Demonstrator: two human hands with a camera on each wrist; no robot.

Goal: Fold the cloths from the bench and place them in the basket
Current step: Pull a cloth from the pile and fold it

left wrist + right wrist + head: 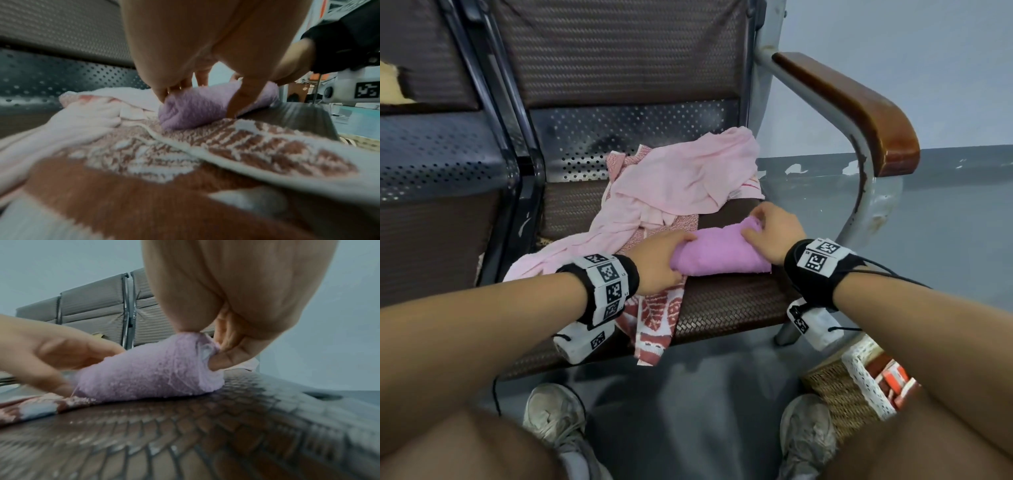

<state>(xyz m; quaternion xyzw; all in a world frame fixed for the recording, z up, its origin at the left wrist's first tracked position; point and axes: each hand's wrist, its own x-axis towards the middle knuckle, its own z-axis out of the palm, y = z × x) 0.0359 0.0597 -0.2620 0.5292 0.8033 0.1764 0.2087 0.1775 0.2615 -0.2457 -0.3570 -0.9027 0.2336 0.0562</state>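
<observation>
— Head view first: what are your fingers doing?
— Your left hand [659, 262] is curling round the left end of the folded purple cloth [719, 251], thumb in front; your right hand [774, 228] is pinching its far right corner.
— Where is the cloth lying?
— It is lying between your hands on the bench seat [729, 301], overlapping the red patterned towel [654, 318], with the pink cloths [681, 178] behind and the basket [842, 390] on the floor.
</observation>
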